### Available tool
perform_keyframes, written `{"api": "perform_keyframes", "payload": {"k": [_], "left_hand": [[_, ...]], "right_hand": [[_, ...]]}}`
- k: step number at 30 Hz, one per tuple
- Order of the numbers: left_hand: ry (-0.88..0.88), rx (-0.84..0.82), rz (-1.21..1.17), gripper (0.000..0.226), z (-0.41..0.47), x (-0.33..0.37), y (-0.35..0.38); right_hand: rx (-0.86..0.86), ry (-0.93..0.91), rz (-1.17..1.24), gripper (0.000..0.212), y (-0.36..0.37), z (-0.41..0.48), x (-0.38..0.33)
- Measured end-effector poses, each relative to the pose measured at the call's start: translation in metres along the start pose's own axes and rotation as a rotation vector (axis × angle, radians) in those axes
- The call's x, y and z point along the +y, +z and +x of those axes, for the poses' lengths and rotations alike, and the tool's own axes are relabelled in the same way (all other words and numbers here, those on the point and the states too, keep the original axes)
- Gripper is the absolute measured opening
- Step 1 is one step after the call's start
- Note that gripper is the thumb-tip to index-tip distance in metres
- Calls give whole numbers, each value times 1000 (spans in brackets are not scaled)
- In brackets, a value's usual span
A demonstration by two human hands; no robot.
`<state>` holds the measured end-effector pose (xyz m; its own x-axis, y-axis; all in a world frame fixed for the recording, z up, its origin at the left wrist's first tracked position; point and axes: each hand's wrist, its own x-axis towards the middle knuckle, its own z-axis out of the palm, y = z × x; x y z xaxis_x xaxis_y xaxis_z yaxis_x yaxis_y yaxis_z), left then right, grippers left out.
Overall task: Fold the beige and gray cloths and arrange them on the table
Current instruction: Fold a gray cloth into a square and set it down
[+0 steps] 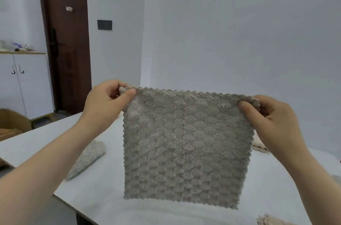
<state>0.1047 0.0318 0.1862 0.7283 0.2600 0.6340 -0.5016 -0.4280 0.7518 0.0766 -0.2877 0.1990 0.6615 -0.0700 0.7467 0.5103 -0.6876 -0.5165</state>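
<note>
- The left hand pinches the top left corner of the gray cloth between thumb and fingers, with the corner bunched up at the fingertips.
- The right hand pinches the top right corner of the same cloth in the same way, a small fold of fabric sticking out above its thumb.
- Between the two hands the cloth's top edge runs nearly straight and taut, sloping slightly down toward the right hand.
- The cloth hangs below both hands as an open, unfolded square, raised above the surface; its scalloped lower edge hangs in front of the surface's near part, and whether it touches there cannot be told.
- The fabric has a bumpy, tufted texture and zigzag edges all round.
- Below the left forearm, a pale speckled cloth lies crumpled on the surface, partly hidden by the arm.
- Just under the right hand, behind the hanging cloth's right edge, part of a beige cloth rests on the surface.
- Below the right forearm, at the near edge, a scrap of another beige cloth shows.
- Far beyond the left hand stand a dark wooden door and a white cabinet.
</note>
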Motion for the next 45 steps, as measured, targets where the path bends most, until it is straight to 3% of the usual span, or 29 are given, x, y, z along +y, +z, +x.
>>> {"api": "perform_keyframes", "payload": {"k": [4,13,21,31,38,43,45], "left_hand": [[-36,37,-96,13,7,2,7],[-238,25,-162,14,1,-18,27],[-364,-50,-376,13,-13,-13,41],[-337,-160,-521,11,-37,14,56],[-378,-145,-557,13,-44,24,60],[-361,-208,-551,17,-52,27,60],[-335,-214,-527,17,-53,28,58]], "right_hand": [[85,13,51,40,8,6,0],[26,258,132,45,33,3,29],[45,310,264,37,38,-7,16],[-68,248,385,27,47,-21,-24],[-110,337,531,14,56,-25,-33],[-135,273,601,27,63,-27,-36],[-143,240,582,21,65,-28,-37]]}}
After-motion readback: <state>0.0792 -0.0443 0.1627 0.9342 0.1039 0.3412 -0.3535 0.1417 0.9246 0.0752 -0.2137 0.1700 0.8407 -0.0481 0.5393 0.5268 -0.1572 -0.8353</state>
